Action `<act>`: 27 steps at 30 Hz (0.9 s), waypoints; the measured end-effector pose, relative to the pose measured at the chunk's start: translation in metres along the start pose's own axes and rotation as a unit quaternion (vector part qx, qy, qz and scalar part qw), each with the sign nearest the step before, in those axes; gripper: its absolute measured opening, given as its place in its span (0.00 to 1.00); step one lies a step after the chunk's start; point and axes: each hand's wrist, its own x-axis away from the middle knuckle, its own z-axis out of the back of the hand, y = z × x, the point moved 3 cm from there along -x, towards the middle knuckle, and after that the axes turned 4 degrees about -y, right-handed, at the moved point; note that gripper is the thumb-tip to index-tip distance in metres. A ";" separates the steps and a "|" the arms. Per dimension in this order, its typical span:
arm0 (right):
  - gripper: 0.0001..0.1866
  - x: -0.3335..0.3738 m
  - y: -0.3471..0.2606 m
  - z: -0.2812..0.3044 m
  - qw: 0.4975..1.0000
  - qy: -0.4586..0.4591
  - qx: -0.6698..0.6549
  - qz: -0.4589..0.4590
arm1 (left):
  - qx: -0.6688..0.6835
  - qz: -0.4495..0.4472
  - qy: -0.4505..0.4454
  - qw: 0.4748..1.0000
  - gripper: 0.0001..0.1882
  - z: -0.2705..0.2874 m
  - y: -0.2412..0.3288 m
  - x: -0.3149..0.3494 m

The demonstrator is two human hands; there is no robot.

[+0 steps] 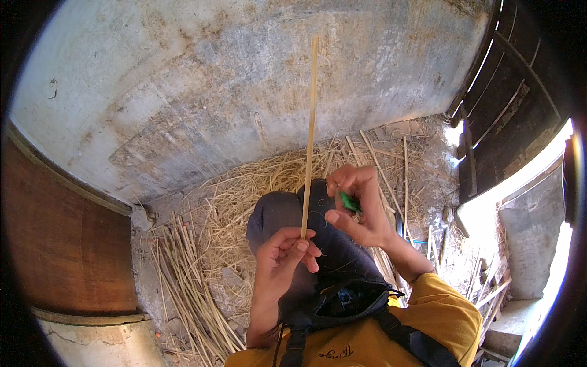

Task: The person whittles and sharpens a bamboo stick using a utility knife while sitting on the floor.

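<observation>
A long, thin bamboo strip (pixel 311 116) stands almost upright in front of the wall. My left hand (pixel 282 259) pinches its lower end between thumb and fingers, above my lap. To the right of the strip, apart from it, my right hand (pixel 369 215) is raised with fingers curled around a small green object (pixel 349 202). Only part of that object shows at the palm, so its kind is unclear. Fine curled shavings lie on my dark trousers (pixel 330 244) beneath the hands.
Pale shavings (pixel 278 174) cover the floor ahead, below a stained wall (pixel 244 79). A bundle of thin strips (pixel 192 287) lies at the left near a brown wooden panel (pixel 67 226). More sticks (pixel 382 165) lie at the right. An open black waist bag (pixel 342 301) rests against me.
</observation>
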 end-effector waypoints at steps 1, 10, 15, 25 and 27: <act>0.25 0.000 -0.003 0.000 0.999 -0.015 0.031 0.036 | 0.000 0.000 0.000 1.000 0.12 0.001 -0.001 0.000; 0.19 0.010 -0.017 -0.009 0.967 -0.080 0.237 0.045 | -0.037 -0.030 0.055 0.997 0.10 -0.004 0.000 0.002; 0.17 0.014 -0.013 -0.009 0.960 -0.072 0.261 0.067 | -0.075 -0.050 0.085 0.992 0.10 -0.009 0.006 0.003; 0.18 0.011 -0.016 -0.007 0.957 -0.048 0.271 0.094 | -0.085 -0.026 0.091 0.992 0.08 -0.013 0.010 0.009; 0.17 0.011 -0.014 -0.008 0.955 -0.034 0.274 0.103 | -0.088 -0.036 0.086 0.992 0.08 -0.015 0.011 0.010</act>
